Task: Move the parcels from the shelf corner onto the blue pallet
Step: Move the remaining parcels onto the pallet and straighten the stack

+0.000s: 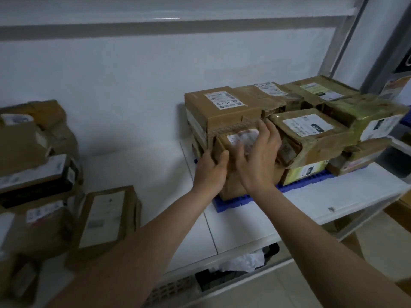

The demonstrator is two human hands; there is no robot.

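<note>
A small brown parcel (239, 138) with a crumpled white label sits at the front left of the stack on the blue pallet (235, 202). My left hand (211, 170) grips its left edge, fingers curled round the corner. Resting on the parcel's top and right side is my right hand (259, 161), its fingers spread and fairly straight. Several taped cardboard parcels (311, 130) fill the pallet behind and to the right. At the left, in the shelf corner, lies a heap of other parcels (33, 174), and one flat parcel (104, 218) lies nearest me.
A white wall backs the white shelf (255, 221). A grey metal upright (347, 38) rises at the right. Under the shelf stands a dark crate (222, 278) holding a white bag. Beige floor shows at the lower right.
</note>
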